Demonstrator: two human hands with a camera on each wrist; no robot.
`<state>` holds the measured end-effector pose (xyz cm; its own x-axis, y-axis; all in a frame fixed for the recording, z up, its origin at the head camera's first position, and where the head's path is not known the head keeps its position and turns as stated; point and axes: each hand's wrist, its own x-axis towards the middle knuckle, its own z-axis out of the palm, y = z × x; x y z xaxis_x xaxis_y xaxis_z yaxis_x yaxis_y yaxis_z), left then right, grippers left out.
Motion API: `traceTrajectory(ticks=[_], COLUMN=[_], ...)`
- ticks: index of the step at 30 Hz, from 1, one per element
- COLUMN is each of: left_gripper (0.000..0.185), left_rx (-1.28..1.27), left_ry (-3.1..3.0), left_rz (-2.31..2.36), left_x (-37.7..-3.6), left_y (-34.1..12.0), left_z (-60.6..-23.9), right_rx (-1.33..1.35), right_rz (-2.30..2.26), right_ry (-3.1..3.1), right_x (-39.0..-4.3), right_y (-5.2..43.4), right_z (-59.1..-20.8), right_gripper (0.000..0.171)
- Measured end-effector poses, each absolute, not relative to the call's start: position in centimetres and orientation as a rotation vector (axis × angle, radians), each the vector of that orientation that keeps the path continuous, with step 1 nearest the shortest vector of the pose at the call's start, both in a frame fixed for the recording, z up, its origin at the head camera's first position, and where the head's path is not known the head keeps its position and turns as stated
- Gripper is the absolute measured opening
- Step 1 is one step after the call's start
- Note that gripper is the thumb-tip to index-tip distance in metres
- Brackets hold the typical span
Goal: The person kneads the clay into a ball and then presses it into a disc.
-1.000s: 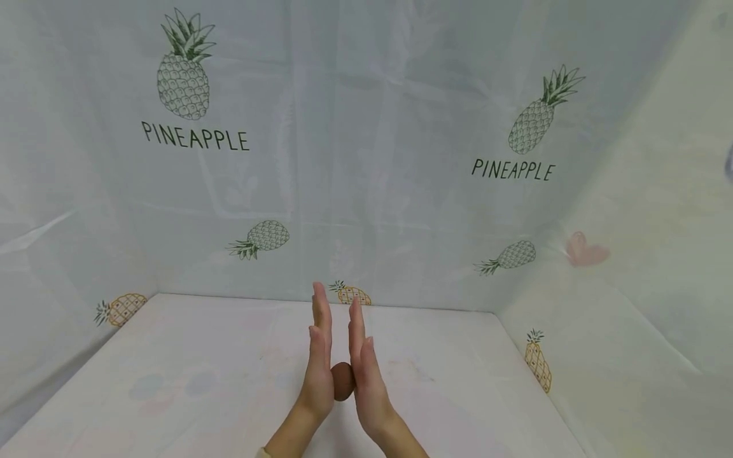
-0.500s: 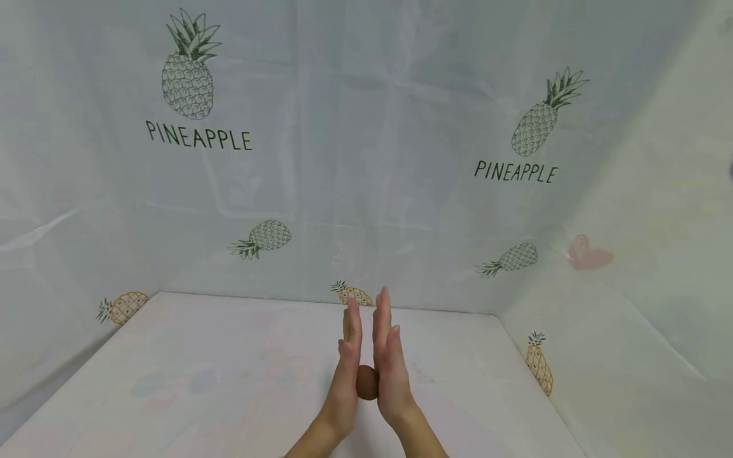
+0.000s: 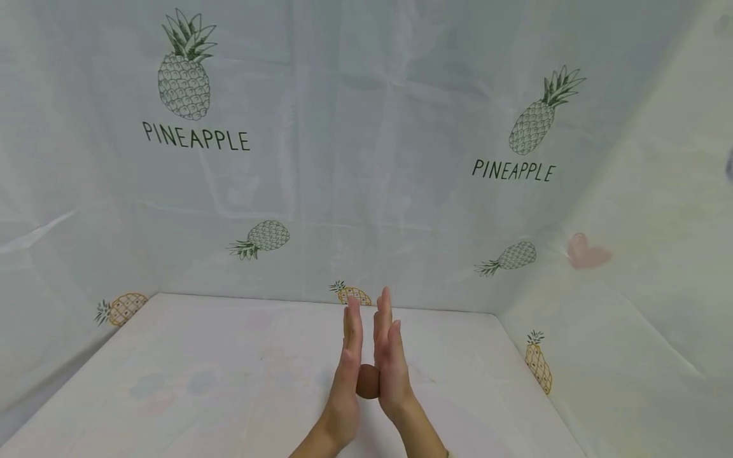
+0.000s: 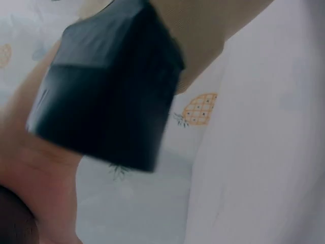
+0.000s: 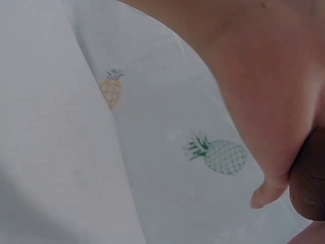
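Observation:
A small brown ball (image 3: 368,381), which looks like clay, is pressed between my two upright palms above the white table. My left hand (image 3: 346,378) touches it from the left, and my right hand (image 3: 392,375) from the right. Fingers on both hands are straight and point forward, with a narrow gap between the palms. In the right wrist view the ball (image 5: 309,178) shows fine cracks on its surface. Only part of the ball (image 4: 15,221) enters the lower left corner of the left wrist view.
A white table (image 3: 229,381) lies under the hands. Pale sheeting printed with pineapples forms a back wall (image 3: 366,159) and side walls around it. A dark box-shaped device (image 4: 106,86) fills much of the left wrist view, near a tan sleeve (image 4: 198,35).
Both hands have moved right with the ball between them. My left hand has slid back and my right hand forward against each other, mostly in the first half second.

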<state>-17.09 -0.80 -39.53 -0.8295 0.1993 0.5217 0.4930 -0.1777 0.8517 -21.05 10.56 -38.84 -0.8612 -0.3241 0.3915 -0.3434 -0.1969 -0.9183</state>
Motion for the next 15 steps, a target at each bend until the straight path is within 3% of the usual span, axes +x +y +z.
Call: traceTrajectory(ticks=[15], left_gripper=[0.059], left_rx=[-0.723], left_ry=[-1.77], left_rz=[-2.033], left_x=[-18.7], left_y=[-3.5], left_z=[-38.5], right_rx=[1.015], right_rz=[2.208], right_ry=[-2.013], right_x=[-19.2], right_y=[7.5], right_z=[-39.5], right_gripper=[0.059])
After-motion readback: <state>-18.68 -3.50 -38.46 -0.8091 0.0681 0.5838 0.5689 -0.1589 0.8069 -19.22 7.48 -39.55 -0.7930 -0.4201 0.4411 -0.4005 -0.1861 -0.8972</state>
